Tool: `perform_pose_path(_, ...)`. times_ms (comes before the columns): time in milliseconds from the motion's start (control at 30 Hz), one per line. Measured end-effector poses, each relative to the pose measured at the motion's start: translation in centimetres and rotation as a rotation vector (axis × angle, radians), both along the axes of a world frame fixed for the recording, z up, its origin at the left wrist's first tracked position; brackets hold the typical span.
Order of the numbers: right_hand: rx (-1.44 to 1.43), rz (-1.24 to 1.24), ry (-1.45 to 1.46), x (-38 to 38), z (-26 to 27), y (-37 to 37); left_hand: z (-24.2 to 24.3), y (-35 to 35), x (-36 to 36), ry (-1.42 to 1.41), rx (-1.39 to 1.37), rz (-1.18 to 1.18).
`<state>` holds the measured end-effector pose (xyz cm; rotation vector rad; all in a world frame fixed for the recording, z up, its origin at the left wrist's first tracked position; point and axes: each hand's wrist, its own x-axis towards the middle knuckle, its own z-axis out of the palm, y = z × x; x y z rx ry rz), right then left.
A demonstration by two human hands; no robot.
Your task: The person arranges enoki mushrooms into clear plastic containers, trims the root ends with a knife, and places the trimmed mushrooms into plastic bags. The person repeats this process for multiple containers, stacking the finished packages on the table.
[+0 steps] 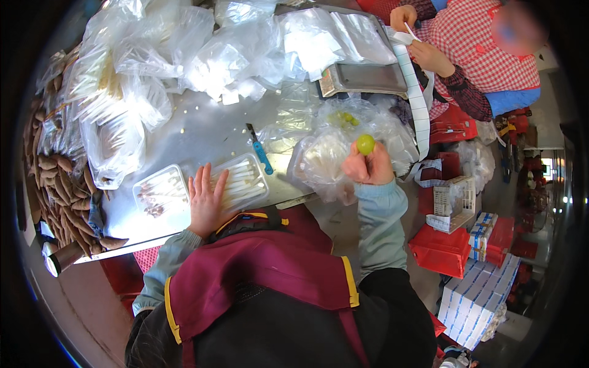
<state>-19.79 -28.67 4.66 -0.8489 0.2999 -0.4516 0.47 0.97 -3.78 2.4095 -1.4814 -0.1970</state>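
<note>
My right hand (370,164) pinches a round green fruit, which looks like a grape (366,144), above clear plastic bags (322,154) at the table's front edge. One bag farther back holds more green fruit (345,118). My left hand (207,200) has its fingers spread and lies against a clear plastic tray (263,184) of white stalks, partly covering its left end. Left of that hand is a second tray (162,191), whose white stalks have brownish ends. A blue-handled knife (261,154) lies just behind the right tray, its dark blade pointing away from me.
Tubers (64,193) are heaped at the far left. Bags of white stalks (115,101) and clear plastic bags (239,50) cover the back. A scale (368,79) and label strip (418,110) lie right, near a co-worker's hands (428,55). Red crates (439,248) and white cartons (478,299) stand beyond.
</note>
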Motion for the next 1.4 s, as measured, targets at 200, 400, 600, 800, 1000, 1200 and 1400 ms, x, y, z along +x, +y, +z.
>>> perform_pose_path(200, -0.286, 0.592, -0.354, 6.6, 7.0, 9.8, -0.3, 0.3, 0.5, 0.031, 0.025, 0.017)
perform_pose_path(400, -0.429, 0.915, -1.059, 13.6, 15.3, 17.9, 0.1, 1.1, 0.8, 0.033, 0.068, 0.0)
perform_pose_path(600, -0.231, 0.695, -1.095, 14.8, 16.4, 23.7, 0.8, 1.0, 1.5, 0.127, 0.105, -0.027)
perform_pose_path(800, -0.114, 0.756, -1.047, 15.2, 16.4, 24.3, 0.0, 1.8, 1.4, 0.094, -0.04, -0.033)
perform_pose_path(1000, -0.337, 0.66, -0.381, 13.2, 7.6, 18.2, 1.1, 5.4, 3.0, 0.419, -0.375, 0.003)
perform_pose_path(1200, -0.659, -0.014, 0.61, 6.4, -6.8, 11.8, 0.4, 11.5, 1.7, 0.855, -0.216, 0.293)
perform_pose_path(1400, -0.8, 0.166, 0.708, 4.3, -14.7, 12.4, -0.6, 10.0, 1.1, 1.152, -0.245, 0.239)
